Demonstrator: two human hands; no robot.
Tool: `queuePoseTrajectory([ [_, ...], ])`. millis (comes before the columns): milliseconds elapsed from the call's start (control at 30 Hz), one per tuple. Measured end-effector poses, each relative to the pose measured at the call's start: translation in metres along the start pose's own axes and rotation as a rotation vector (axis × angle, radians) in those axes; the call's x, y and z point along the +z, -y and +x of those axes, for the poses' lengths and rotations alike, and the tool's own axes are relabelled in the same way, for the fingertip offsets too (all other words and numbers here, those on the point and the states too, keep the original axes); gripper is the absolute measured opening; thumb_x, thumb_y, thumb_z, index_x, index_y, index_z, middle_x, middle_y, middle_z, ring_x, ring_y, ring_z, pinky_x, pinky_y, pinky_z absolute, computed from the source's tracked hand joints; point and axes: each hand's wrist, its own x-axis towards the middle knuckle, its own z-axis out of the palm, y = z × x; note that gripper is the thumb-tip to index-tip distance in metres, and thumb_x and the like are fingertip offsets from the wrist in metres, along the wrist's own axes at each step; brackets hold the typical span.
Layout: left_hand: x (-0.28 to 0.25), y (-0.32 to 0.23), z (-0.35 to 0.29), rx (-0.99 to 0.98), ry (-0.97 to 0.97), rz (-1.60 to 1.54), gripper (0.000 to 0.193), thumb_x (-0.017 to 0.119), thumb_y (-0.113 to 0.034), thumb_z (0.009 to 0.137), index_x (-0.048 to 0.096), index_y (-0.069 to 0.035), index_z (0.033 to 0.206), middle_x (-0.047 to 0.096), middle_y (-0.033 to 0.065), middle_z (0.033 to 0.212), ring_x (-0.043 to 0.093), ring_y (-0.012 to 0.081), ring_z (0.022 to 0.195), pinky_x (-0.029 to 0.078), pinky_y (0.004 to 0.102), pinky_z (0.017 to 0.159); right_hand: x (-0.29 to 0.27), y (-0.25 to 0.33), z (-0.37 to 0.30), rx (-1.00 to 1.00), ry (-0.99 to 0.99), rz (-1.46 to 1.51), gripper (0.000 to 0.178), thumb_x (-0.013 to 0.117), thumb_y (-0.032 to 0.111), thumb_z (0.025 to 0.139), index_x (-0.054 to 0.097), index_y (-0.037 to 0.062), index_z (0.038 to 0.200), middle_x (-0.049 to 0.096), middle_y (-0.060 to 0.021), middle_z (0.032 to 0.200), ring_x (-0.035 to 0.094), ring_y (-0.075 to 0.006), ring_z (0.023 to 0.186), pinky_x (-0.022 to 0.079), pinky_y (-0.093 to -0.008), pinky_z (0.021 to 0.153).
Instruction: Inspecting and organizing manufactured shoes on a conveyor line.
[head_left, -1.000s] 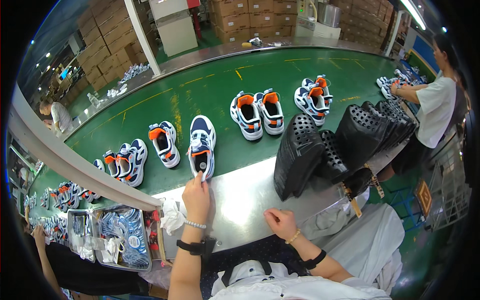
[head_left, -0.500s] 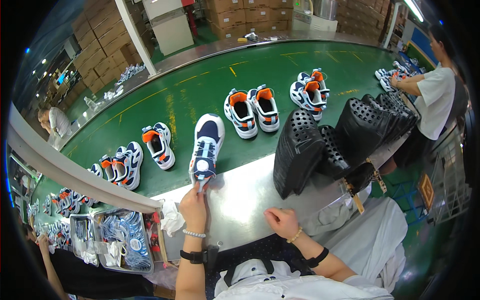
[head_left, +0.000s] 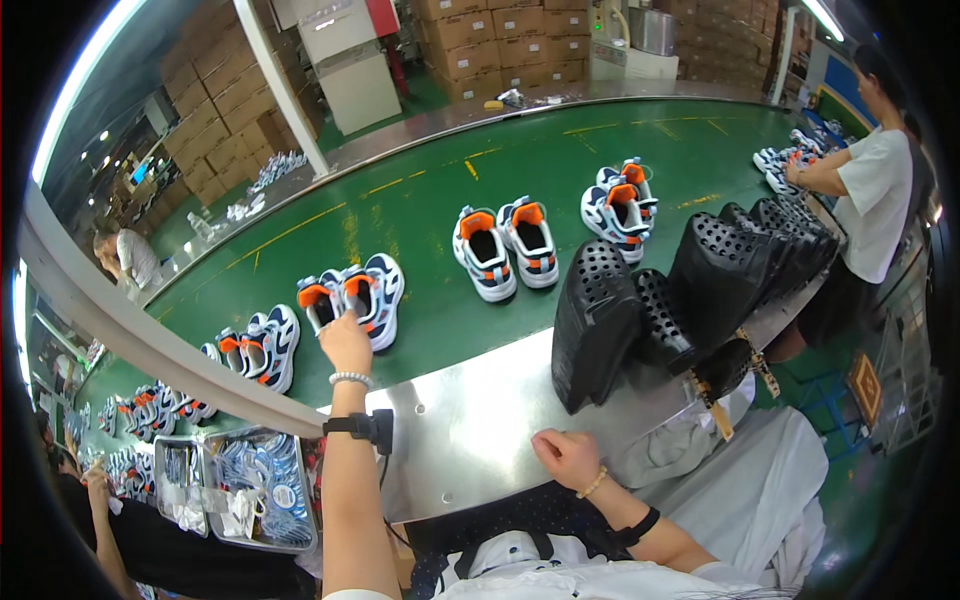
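My left hand [head_left: 346,348] reaches over the green belt, fingers closed at the near ends of two white and navy sneakers with orange linings. It covers part of the left sneaker [head_left: 316,300] and touches the right sneaker [head_left: 384,305]; the exact grip is partly hidden. The two sneakers sit side by side. My right hand [head_left: 566,459] hovers above the metal table edge [head_left: 480,400], curled into a loose fist with nothing visible in it. Beyond, another sneaker pair [head_left: 505,250] stands on the belt.
Stacked black perforated shoe shapes [head_left: 595,330] stand at right on the metal edge. A tray of blue-white pieces [head_left: 262,485] lies at left beneath a curved pale post [head_left: 150,345]. More sneakers [head_left: 620,210] line the belt [head_left: 430,240]. A co-worker [head_left: 875,190] handles shoes at far right.
My left hand has moved left and away from me, bringing the sneaker it held beside the single one on the belt. My right hand stays curled in about the same place. The view has shifted slightly.
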Motion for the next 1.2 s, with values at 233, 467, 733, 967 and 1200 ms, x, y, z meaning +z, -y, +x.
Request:
queuePoseTrajectory([
  [233,-0.03,-0.122,0.005,0.525,-0.123,-0.471,0.056,0.07,-0.019,0.076,0.05,-0.008,0.126,0.053,0.015,0.105,0.051,0.0354,0.101,0.044,0.0422,0.087,-0.001,-0.003,0.0,-0.041,-0.022,-0.066,0.009,0.063,0.019,0.084,0.063,0.0112,0.079,0.058,-0.0074,0.054,0.059,-0.0262,0.049,0.045,-0.0367,0.046],
  [467,0.013,-0.23,0.043,0.625,0.246,-0.211,0.058,0.066,-0.045,0.077,0.056,-0.016,0.126,0.052,0.0225,0.122,0.062,0.0368,0.096,0.053,0.0437,0.078,0.001,-0.007,-0.005,-0.053,-0.037,-0.102,0.011,0.062,0.022,0.085,0.063,0.012,0.08,0.057,-0.0074,0.053,0.058,-0.0268,0.048,0.045,-0.0386,0.045],
  [733,0.011,-0.209,0.029,0.716,0.424,-0.412,0.03,0.059,-0.038,0.08,0.067,-0.013,0.095,0.068,0.0144,0.08,0.066,0.0349,0.079,0.052,0.0443,0.072,0.002,-0.003,-0.007,-0.056,-0.012,-0.161,0.014,0.06,0.025,0.086,0.063,0.0132,0.081,0.058,-0.0065,0.054,0.059,-0.0259,0.048,0.046,-0.0374,0.046],
  [967,-0.005,-0.164,-0.003,0.536,0.16,-0.602,0.021,0.063,-0.016,0.078,0.063,0.003,0.089,0.064,0.0195,0.077,0.063,0.0377,0.075,0.05,0.0429,0.071,0.001,0.001,-0.008,-0.072,-0.038,-0.08,0.016,0.057,0.027,0.088,0.062,0.0127,0.083,0.059,-0.006,0.057,0.06,-0.0257,0.05,0.048,-0.0374,0.048],
  [1200,0.096,-0.164,0.068,0.691,0.516,0.001,0.026,0.049,-0.014,0.08,0.065,-0.001,0.096,0.067,0.0222,0.092,0.065,0.0335,0.087,0.051,0.0418,0.077,0.0,-0.001,-0.006,-0.114,-0.022,-0.128,0.013,0.059,0.024,0.088,0.063,0.0124,0.083,0.057,-0.0046,0.056,0.057,-0.0239,0.047,0.043,-0.0358,0.044],
])
